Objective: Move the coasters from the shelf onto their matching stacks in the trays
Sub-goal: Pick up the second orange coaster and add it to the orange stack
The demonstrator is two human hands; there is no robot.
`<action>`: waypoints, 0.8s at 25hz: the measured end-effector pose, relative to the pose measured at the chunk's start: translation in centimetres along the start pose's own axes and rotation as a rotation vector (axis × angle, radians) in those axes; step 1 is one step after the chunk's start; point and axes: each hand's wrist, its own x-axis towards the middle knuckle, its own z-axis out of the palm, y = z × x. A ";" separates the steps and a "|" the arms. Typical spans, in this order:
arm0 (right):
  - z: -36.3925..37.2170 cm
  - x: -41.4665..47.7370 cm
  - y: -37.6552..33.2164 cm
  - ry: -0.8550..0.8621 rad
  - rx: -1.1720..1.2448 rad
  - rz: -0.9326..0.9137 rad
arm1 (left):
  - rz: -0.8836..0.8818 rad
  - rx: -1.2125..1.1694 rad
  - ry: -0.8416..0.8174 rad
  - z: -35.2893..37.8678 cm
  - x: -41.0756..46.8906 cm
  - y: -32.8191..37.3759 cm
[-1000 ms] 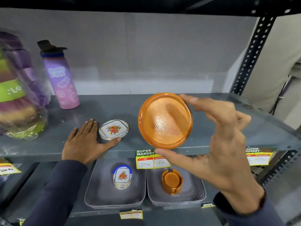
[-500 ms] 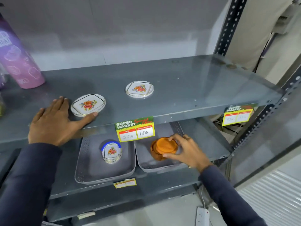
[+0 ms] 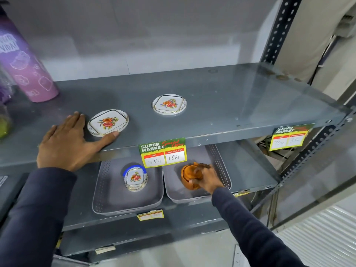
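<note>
Two white floral coasters lie on the grey upper shelf: one near the front left and one farther back in the middle. My left hand rests flat on the shelf, thumb and fingers around the left coaster's edge. Below, the left tray holds a floral coaster stack in a blue-rimmed holder. The right tray holds the orange coaster stack. My right hand lies on that stack, fingers on the top orange coaster.
A purple water bottle stands at the shelf's back left, with wrapped items beside it at the frame edge. Price tags hang on the shelf's front lip, another at right. A perforated upright bounds the right side.
My right hand carried the orange coaster down from in front of the shelf to the orange stack in the right tray and now rests on it. The left hand stayed by the floral coaster.
</note>
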 end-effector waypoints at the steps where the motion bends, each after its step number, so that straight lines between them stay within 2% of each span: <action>1: 0.3 0.1 0.3 0.009 0.000 0.003 | -0.005 0.004 -0.003 -0.1 -0.1 0.0; 7: 1.5 0.5 0.8 0.015 -0.062 -0.018 | -0.014 0.023 -0.019 -0.1 -0.1 0.1; 10: 0.2 -0.8 -0.1 0.075 -0.028 -0.110 | -0.015 0.013 -0.031 -0.2 -0.2 0.1; 11: -0.8 -2.0 -0.8 0.207 0.013 -0.215 | -0.011 0.009 -0.034 -0.2 -0.2 0.2; 12: -2.1 -3.5 -2.0 0.410 0.093 -0.380 | -0.005 0.005 -0.035 -0.3 -0.1 0.2; 14: -5.9 -7.3 -5.6 0.840 0.222 -0.780 | 0.002 0.008 -0.045 -0.2 -0.2 0.2; 16: -10.5 -10.2 -10.7 1.055 0.279 -1.027 | -0.007 0.000 -0.051 -0.2 -0.2 0.1; 18: -15.0 -10.9 -15.4 1.152 0.353 -1.044 | -0.013 -0.005 -0.063 -0.2 -0.2 0.1; 20: -18.5 -9.3 -19.0 1.041 0.402 -0.889 | -0.015 -0.003 -0.067 -0.3 -0.3 0.2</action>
